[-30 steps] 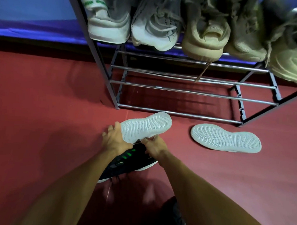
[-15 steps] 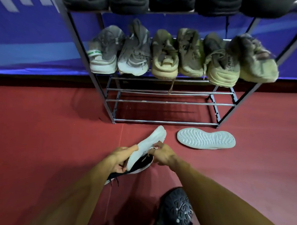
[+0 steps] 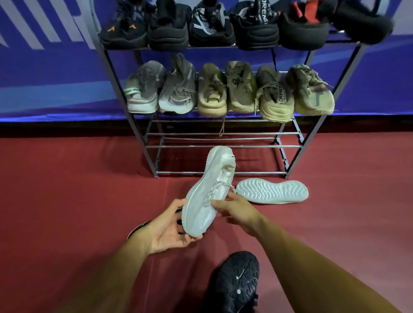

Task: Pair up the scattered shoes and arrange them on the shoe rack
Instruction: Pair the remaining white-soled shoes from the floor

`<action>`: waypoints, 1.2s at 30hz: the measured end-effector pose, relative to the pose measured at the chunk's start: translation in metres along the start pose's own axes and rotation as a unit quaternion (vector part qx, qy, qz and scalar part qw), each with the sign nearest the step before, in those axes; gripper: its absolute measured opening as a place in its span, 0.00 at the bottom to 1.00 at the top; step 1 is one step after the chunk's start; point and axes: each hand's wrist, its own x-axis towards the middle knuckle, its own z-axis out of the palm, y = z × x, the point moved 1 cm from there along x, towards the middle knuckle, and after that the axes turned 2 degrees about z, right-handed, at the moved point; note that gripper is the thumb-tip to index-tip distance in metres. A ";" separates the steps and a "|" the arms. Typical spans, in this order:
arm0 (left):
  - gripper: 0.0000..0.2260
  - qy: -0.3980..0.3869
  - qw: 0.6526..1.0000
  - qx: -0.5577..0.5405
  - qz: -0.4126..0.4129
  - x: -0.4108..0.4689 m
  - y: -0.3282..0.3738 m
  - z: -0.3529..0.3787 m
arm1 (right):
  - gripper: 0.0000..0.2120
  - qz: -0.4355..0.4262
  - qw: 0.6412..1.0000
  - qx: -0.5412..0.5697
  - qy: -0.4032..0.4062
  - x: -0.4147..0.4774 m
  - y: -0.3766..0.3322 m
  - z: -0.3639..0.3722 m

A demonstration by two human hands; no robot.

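left hand point(image 3: 171, 228): yours, palm up under the near end of the white shoe point(image 3: 206, 199), fingers curled round it, so it's gripping.
right hand point(image 3: 239, 211): yours, thumb and fingers pinching the same shoe mid-length, by the laces, so it's gripping too.
white shoe: off the floor point(image 3: 57, 197) between both your hands, upper and laces facing you. The long axis points at the shoe rack point(image 3: 225, 146) and the far end is raised in front of the bottom rails.
second white shoe point(image 3: 272, 191): on the floor, sole up, lying crosswise. It's just right of the one you hold and just in front of the rack.
shoe rack: metal frame against the wall point(image 3: 39, 54), three tiers in view.
top tier: row of dark shoes point(image 3: 168, 34), side by side.
middle tier: row of grey and beige shoes point(image 3: 274, 100), one lace point(image 3: 222, 126) dangling below the shelf.
black-and-green shoe point(image 3: 137, 230): on the floor under your left hand. Only a sliver shows by your wrist, the rest is hidden.
black shoe point(image 3: 237, 283): sole up on the floor between your forearms, close to you.
floor: red.
wall: blue with pale stripes.
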 end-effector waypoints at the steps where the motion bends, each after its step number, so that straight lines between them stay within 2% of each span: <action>1: 0.34 -0.004 1.000 0.001 0.007 -0.002 0.001 0.002 | 0.14 -0.008 1.000 0.011 -0.003 0.001 -0.001 0.000; 5: 0.29 0.006 0.999 -0.002 0.054 -0.013 0.016 0.007 | 0.19 -0.027 0.997 0.066 0.025 0.007 -0.011 0.005; 8: 0.21 0.048 0.993 0.005 0.107 -0.017 0.028 0.005 | 0.17 -0.040 0.994 0.101 0.032 0.018 -0.026 0.012; 11: 0.14 0.052 0.986 -0.007 0.158 -0.016 0.040 0.001 | 0.16 -0.055 0.994 0.094 0.022 0.029 -0.045 0.025; 15: 0.25 0.009 0.981 -0.030 0.193 -0.018 0.063 -0.010 | 0.17 -0.083 0.990 0.109 0.029 0.048 -0.067 0.044; 17: 0.26 0.027 0.976 -0.018 0.216 -0.017 0.077 -0.014 | 0.17 -0.099 0.986 0.127 0.035 0.057 -0.077 0.053; 20: 0.24 0.069 0.966 -0.039 0.246 -0.011 0.104 -0.018 | 0.15 -0.094 0.983 0.149 0.055 0.074 -0.088 0.066; 23: 0.22 0.104 0.960 -0.061 0.252 -0.001 0.131 -0.026 | 0.12 -0.053 0.990 0.127 0.009 0.091 -0.090 0.082; 27: 0.22 0.110 0.959 -0.055 0.254 0.018 0.148 -0.039 | 0.18 -0.042 0.986 0.163 0.014 0.114 -0.087 0.098; 32: 0.21 0.095 0.951 -0.074 0.285 0.041 0.167 -0.047 | 0.18 -0.085 0.970 0.223 0.036 0.144 -0.098 0.102; 36: 0.14 0.105 0.934 -0.143 0.309 0.055 0.179 -0.052 | 0.25 -0.080 0.969 0.231 0.041 0.162 -0.110 0.105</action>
